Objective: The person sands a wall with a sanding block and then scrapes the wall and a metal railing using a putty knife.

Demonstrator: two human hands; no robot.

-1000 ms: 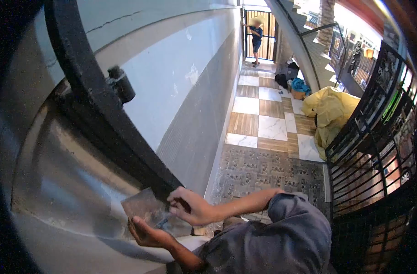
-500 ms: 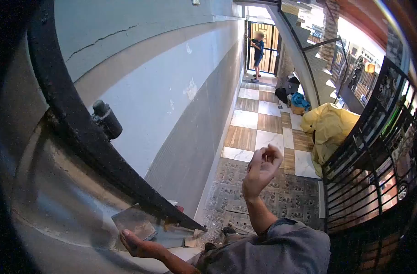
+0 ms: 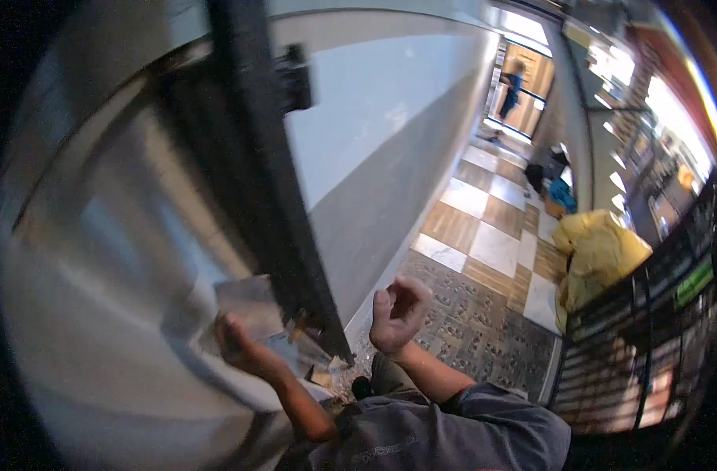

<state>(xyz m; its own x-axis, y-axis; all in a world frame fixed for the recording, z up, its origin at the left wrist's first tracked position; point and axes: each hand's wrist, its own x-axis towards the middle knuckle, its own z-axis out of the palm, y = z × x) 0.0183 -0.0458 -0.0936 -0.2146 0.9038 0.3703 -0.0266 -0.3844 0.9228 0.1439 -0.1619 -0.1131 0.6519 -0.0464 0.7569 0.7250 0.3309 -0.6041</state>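
Observation:
My left hand (image 3: 252,353) is at the lower left, its fingers closed on a flat grey rectangular plate (image 3: 252,302) with pale smears. The plate overlaps the smooth plastered wall (image 3: 123,337) in this view; its underside and the grip are hidden. Raised over the patterned floor is my right hand (image 3: 400,315), fingers loosely curled and thumb apart, with nothing visible in it. Between the hands and the far wall runs a dark metal post (image 3: 276,165) with a stubby cylindrical fitting (image 3: 296,78).
Rubble (image 3: 335,373) lies at the post's foot. A yellow cover (image 3: 602,255) is heaped on the right, beside a black barred gate (image 3: 625,353). Checkered tiles (image 3: 492,247) lead to a person (image 3: 512,90) at the far door. Stairs (image 3: 609,133) rise at right.
My view has turned left, so the post stands more upright and the scene is blurred. My right hand has moved left and rotated. The plate is still in my left hand.

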